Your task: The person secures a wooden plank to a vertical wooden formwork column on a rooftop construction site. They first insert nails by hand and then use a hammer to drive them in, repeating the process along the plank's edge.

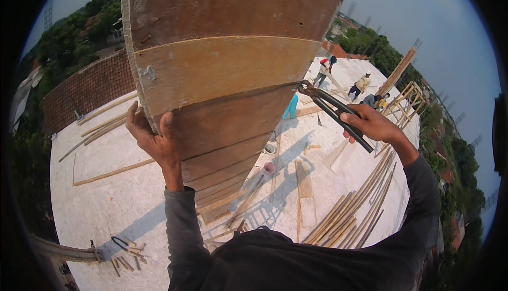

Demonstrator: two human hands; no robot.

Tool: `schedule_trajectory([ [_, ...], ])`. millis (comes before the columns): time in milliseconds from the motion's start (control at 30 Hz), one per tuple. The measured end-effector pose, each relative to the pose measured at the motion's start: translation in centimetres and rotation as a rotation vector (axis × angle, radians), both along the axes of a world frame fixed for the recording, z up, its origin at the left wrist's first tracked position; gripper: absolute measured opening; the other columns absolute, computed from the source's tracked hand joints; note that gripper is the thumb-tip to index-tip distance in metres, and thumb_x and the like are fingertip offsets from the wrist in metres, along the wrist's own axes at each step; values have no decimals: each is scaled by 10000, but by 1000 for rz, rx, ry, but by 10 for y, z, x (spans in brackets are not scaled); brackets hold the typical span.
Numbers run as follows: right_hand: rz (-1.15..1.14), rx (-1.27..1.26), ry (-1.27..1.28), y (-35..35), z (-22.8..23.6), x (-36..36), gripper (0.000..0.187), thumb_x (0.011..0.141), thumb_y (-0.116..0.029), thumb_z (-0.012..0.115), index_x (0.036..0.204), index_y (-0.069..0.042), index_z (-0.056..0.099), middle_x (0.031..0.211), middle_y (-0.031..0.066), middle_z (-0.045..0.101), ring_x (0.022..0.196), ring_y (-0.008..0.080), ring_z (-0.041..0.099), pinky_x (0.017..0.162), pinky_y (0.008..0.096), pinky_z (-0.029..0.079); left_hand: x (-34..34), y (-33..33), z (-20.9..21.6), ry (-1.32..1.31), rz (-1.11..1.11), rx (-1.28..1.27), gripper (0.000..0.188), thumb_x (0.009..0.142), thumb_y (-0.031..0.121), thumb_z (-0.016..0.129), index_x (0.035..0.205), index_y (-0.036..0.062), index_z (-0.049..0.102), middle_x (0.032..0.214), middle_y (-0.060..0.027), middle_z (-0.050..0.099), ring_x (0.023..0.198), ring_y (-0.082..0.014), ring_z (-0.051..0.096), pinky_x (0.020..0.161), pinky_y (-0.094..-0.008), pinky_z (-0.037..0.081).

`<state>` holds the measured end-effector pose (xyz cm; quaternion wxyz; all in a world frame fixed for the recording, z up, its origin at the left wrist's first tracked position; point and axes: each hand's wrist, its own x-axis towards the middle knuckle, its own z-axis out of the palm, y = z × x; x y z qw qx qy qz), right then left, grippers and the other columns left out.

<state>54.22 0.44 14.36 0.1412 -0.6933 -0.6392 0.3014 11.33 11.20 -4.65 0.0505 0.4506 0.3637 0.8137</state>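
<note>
Two hands on the job here, way up above a white concrete roof slab [106, 195]. Starting left of centre: the left hand [153, 140] is cupped around the left edge of a tall column formwork [222, 68] made of stacked wooden boards, fingers wrapped on the edge, thumb on the face. That formwork fills the top middle of the frame. Looks heavy, stiff and rough, with bent nails poking out near the upper left edge, so I'd guess the plain board edges are the safest place to hold.

Over on the right, the right hand [373, 124] is closed tight round the long black handles of a pair of pincers [330, 108], jaws biting at the board's right edge. Steel tool, rigid, best gripped far back for leverage.

Loose timber strips [349, 217] lie below at lower right.
</note>
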Motion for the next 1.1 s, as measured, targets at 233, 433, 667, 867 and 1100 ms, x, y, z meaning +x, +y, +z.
schedule_trajectory([
  [233,83,-106,46,11,-20,14,385,913,-361,823,1000,-41,628,671,-30,548,511,82,539,489,282,447,0,4,3,22,56,24,751,943,310,841,1486,-2,425,1279,-206,630,1189,-271,637,1038,-388,518],
  [433,25,-10,-72,-1,-24,21,391,937,-249,720,1211,-39,537,777,49,605,641,146,633,587,328,505,-2,2,5,22,14,24,724,951,321,833,1464,-11,443,1209,-192,659,1150,-249,646,1020,-364,510],
  [667,188,683,-1140,-21,-27,9,374,1038,-319,611,1248,-14,560,922,177,705,852,359,706,769,490,538,0,1,7,13,21,9,702,962,320,821,1459,-9,450,1256,-199,655,1168,-253,641,1037,-366,499],
  [867,71,193,-292,-4,-40,30,514,1106,-519,482,915,-60,612,598,16,535,513,182,562,506,348,470,-2,1,6,21,25,0,695,966,307,818,1460,-11,447,1251,-201,658,1160,-252,647,1029,-363,506],
  [1100,107,-95,442,-6,-74,25,467,998,-471,706,1126,-40,582,641,-55,470,457,70,495,409,254,385,-5,2,1,52,57,-3,693,978,325,802,1463,-19,446,1243,-210,668,1132,-249,658,1004,-367,522],
])
